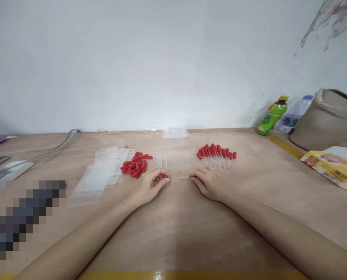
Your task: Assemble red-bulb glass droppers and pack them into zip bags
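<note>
My left hand (150, 184) rests on the wooden table (173, 229) with its fingers pinched round a red rubber bulb (165, 176). My right hand (206, 182) lies opposite it, fingertips closed on one end of a clear glass tube (184, 178) that points toward the bulb. A small gap separates tube and bulb. Behind my left hand lies a heap of loose red bulbs (136, 164). A row of bare clear tubes (175, 161) sits in the middle. Behind my right hand lie several finished droppers with red bulbs (217, 156).
Clear zip bags (100, 175) are stacked at the left, and another clear bag (175, 133) lies by the wall. A grey cable (55, 149) and devices sit far left. A green bottle (272, 116), a clear bottle (296, 113), a beige bag (328, 120) and a yellow packet (331, 165) stand at the right.
</note>
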A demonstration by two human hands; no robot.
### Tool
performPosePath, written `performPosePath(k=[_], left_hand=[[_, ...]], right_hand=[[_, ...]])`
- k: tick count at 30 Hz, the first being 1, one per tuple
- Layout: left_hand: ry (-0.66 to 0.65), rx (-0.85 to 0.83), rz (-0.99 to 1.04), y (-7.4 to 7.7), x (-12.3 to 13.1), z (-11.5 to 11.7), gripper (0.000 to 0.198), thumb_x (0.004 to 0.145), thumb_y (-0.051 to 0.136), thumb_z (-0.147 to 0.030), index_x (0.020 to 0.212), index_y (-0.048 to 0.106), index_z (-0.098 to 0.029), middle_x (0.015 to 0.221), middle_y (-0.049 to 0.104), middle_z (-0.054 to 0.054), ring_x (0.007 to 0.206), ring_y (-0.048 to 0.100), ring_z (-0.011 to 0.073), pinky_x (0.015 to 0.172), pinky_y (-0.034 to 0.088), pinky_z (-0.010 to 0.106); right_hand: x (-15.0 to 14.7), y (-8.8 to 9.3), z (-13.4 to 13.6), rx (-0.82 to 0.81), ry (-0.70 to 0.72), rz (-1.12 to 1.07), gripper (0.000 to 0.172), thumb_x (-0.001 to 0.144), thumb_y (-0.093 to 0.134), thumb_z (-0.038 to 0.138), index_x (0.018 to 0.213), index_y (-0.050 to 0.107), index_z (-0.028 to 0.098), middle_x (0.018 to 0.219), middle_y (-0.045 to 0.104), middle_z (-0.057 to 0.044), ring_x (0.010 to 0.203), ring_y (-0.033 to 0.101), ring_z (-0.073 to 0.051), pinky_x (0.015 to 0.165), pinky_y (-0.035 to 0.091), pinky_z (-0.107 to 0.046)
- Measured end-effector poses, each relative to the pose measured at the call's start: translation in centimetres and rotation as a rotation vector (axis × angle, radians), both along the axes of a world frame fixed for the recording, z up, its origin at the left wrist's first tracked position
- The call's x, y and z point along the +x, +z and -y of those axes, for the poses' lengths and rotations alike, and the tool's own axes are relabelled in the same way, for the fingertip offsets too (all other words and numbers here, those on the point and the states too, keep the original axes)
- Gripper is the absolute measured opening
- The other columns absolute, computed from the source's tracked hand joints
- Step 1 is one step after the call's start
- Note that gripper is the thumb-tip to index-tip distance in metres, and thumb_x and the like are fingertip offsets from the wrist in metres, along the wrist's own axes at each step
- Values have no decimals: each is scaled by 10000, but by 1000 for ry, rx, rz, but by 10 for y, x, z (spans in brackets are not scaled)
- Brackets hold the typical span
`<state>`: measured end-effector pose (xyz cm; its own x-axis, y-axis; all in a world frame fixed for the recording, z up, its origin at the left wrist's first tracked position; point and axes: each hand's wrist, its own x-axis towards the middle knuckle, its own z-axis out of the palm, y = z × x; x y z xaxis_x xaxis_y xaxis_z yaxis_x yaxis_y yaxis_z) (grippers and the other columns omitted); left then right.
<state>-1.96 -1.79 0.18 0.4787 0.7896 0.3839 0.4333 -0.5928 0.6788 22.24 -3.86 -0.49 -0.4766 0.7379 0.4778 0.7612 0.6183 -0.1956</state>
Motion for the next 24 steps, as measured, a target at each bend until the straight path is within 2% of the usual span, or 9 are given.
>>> performPosePath(k=[4, 7, 14, 20, 24], left_hand=[[-40, -342, 214, -1, 6, 4, 176, 775, 578, -286, 842, 511, -138, 821, 589, 43, 739, 568, 129, 669, 450, 250], [-82, -448, 267, -1, 8, 6, 185, 743, 613, -259, 807, 489, -138, 812, 585, 33, 742, 578, 122, 689, 448, 249], [-98, -453, 278, -2, 6, 6, 169, 754, 596, -232, 834, 478, -143, 865, 605, 45, 809, 605, 140, 740, 464, 276], [-95, -432, 268, -4, 11, 5, 313, 746, 597, -239, 1028, 527, -124, 998, 633, 102, 934, 603, 184, 849, 459, 343], [-9, -405, 245, -6, 16, 4, 266, 747, 597, -301, 941, 601, -119, 954, 662, 93, 863, 625, 184, 798, 486, 323]], right_hand=[[-6, 9, 7, 9, -64, 15, 167, 864, 423, 223, 844, 582, 178, 799, 635, -28, 740, 542, -146, 727, 335, -291], [-10, 13, 11, -4, -53, 14, 156, 855, 431, 223, 851, 584, 192, 809, 649, -16, 739, 543, -146, 712, 328, -286], [-13, 14, 12, -44, -41, -24, 167, 852, 420, 224, 868, 582, 186, 791, 651, -21, 716, 540, -138, 709, 333, -284], [-17, 10, 10, -69, 0, -25, 134, 835, 457, 240, 865, 575, 182, 679, 617, -11, 690, 531, -140, 702, 331, -288], [-19, 5, 8, -64, 58, -74, 127, 842, 447, 240, 841, 558, 179, 676, 596, -7, 676, 522, -126, 701, 341, -278]])
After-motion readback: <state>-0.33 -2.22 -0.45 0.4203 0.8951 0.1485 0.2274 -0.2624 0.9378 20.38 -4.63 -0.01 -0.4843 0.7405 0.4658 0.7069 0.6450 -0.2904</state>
